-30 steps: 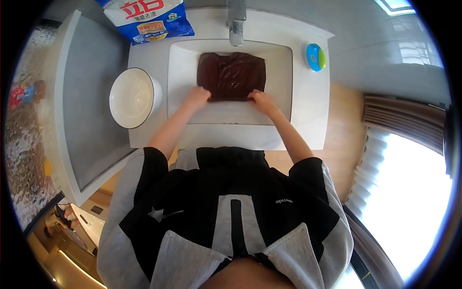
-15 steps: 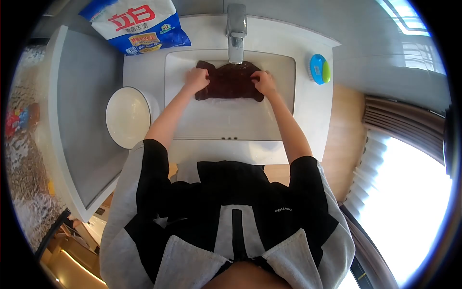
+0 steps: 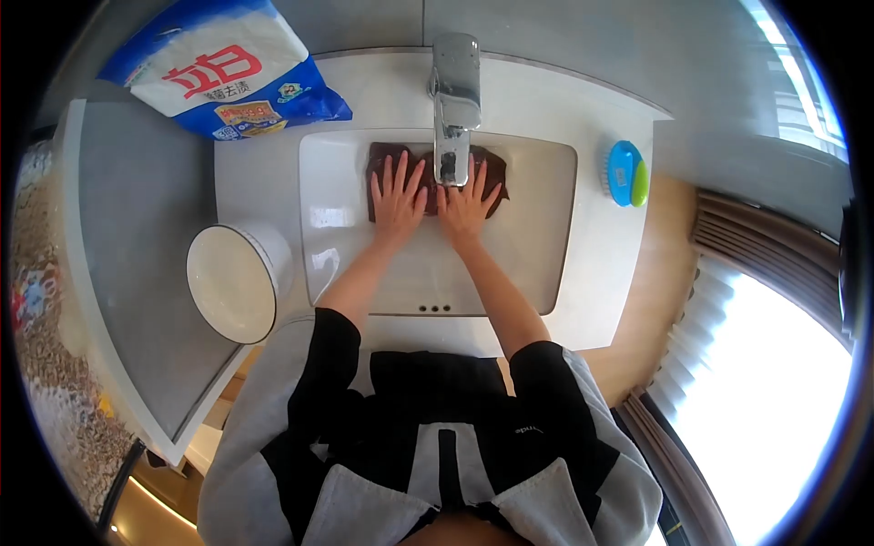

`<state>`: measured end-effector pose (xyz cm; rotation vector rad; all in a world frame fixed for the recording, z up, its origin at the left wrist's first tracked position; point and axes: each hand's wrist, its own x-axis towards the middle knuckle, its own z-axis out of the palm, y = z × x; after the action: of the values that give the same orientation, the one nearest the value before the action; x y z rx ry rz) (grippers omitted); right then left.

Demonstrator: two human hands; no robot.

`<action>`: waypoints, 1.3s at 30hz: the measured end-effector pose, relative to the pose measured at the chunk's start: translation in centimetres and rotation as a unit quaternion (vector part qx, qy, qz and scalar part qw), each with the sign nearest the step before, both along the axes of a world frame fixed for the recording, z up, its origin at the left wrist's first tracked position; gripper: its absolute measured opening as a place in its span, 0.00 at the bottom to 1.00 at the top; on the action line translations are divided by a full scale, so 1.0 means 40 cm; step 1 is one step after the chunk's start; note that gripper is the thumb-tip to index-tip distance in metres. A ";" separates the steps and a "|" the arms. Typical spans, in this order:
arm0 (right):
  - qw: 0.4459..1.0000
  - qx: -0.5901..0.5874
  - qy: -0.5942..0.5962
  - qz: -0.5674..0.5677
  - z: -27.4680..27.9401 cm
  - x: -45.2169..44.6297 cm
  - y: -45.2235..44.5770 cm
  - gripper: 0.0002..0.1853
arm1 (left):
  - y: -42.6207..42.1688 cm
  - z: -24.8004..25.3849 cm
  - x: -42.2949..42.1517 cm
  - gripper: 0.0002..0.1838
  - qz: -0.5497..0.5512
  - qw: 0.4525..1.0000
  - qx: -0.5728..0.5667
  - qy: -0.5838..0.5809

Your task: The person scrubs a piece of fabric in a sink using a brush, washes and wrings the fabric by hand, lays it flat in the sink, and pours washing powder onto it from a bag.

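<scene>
A dark brown wet cloth (image 3: pixel 390 160) lies bunched in the white sink (image 3: pixel 510 264), at its back edge under the faucet (image 3: pixel 455 109). My left hand (image 3: pixel 398 205) lies flat on the left part of the cloth, fingers spread. On the right part rests my right hand (image 3: pixel 466 205), its fingers also spread, pressing on the cloth. The faucet's spout hides the middle of the cloth and reaches between my two hands.
A white basin (image 3: pixel 232 284) stands left of the sink. At the back left is a blue and white bag (image 3: pixel 237 77) with red characters. A blue and green brush (image 3: pixel 625 173) lies on the counter (image 3: pixel 596 273) at right.
The cloth has been folded or pushed back from the front and is now more compact. My hands have let go of its edges, moved closer together and opened flat on it. The view has shifted.
</scene>
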<state>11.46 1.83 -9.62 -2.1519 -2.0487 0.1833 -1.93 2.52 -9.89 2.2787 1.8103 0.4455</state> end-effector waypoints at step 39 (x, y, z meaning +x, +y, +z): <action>0.876 -0.186 0.442 -0.044 0.134 0.092 -0.159 0.12 | -0.114 0.190 -0.093 0.17 -0.021 0.948 -0.292 -0.127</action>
<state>15.14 -4.55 -4.27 -1.7743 -1.4240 1.3562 -5.66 -2.03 -2.28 1.7581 1.5059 0.1514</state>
